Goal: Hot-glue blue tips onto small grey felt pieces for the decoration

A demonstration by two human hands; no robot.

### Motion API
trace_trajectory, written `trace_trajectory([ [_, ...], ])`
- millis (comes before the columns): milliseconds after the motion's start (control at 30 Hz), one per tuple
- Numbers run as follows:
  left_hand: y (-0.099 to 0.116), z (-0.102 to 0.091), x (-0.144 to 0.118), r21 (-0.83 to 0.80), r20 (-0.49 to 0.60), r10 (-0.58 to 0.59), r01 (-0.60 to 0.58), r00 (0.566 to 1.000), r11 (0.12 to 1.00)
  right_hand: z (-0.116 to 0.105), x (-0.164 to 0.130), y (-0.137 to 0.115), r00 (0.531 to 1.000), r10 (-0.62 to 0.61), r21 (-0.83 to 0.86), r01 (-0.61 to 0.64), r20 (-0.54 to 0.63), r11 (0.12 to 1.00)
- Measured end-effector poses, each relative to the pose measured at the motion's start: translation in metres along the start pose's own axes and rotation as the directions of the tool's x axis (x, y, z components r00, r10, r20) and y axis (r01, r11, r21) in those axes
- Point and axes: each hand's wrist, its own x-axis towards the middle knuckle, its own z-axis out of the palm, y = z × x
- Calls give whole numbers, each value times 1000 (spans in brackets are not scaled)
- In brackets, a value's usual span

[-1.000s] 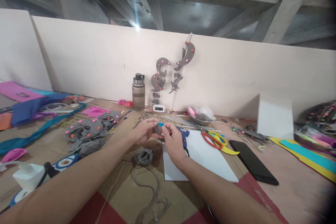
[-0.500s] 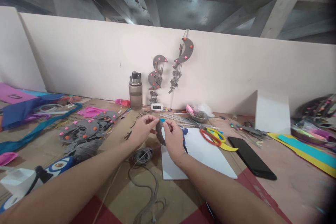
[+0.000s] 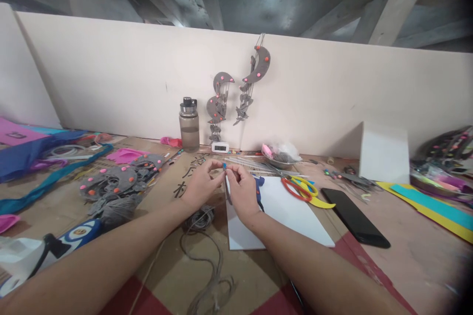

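My left hand (image 3: 203, 182) is closed, its thumb and forefinger pinching a small blue piece (image 3: 224, 165). Close against it, my right hand (image 3: 242, 189) is closed on a grey felt crescent (image 3: 228, 198), seen nearly edge-on and mostly hidden by the fingers. Under and beside the right hand lies a white board (image 3: 284, 216). A blue tool (image 3: 260, 182), perhaps a glue gun, rests on it, partly covered by that hand. Below my left hand sits a coil of grey cord (image 3: 200, 217), with loose strands trailing toward me.
Red-handled scissors (image 3: 295, 190), yellow-handled scissors (image 3: 307, 186) and a black phone (image 3: 354, 216) lie to the right. A water bottle (image 3: 189, 128) and small clock (image 3: 220, 147) stand behind. Grey crescents with pompoms (image 3: 258, 66) hang on the white partition (image 3: 318, 88); more felt pieces (image 3: 114, 179) lie left.
The crescent has turned from showing its flat face to nearly edge-on. My fingertips have come closer together around the blue piece. The view has shifted slightly.
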Motion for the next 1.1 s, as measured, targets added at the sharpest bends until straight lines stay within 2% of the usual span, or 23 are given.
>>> trace_trajectory([
  [100, 2, 2, -1, -128, 11, -81, 82, 997, 988, 1, -1, 0, 998, -51, 16, 50, 31, 999],
  [267, 6, 1, 1, -217, -15, -174, 166, 985, 962, 2, -4, -1, 992, -102, 24, 100, 72, 995],
  [433, 15, -3, 3, -214, -42, -244, 230, 969, 949, 2, -5, 0, 998, -5, 69, 1, 67, 998],
  [533, 18, -5, 3, -222, -8, -284, 275, 959, 935, 3, -3, 2, 999, 20, 62, -22, 36, 998],
  [667, 13, -4, 5, -242, 63, -301, 307, 951, 920, 2, -1, 3, 999, 42, 45, -42, 2, 998],
  [733, 9, -1, 6, -345, 110, -318, 337, 942, 876, 1, 0, 3, 999, 47, 30, -47, -8, 998],
  [833, 7, 3, 5, -516, 188, -342, 388, 921, 763, 0, 1, 3, 998, 55, 1, -55, -16, 999],
  [933, 8, 6, 4, -611, 212, -350, 404, 912, 681, -1, 1, 5, 998, 58, -3, -58, -22, 998],
  [1100, 8, 6, 3, -655, 210, -348, 396, 914, 644, -2, 2, 5, 997, 74, 34, -73, -26, 997],
])
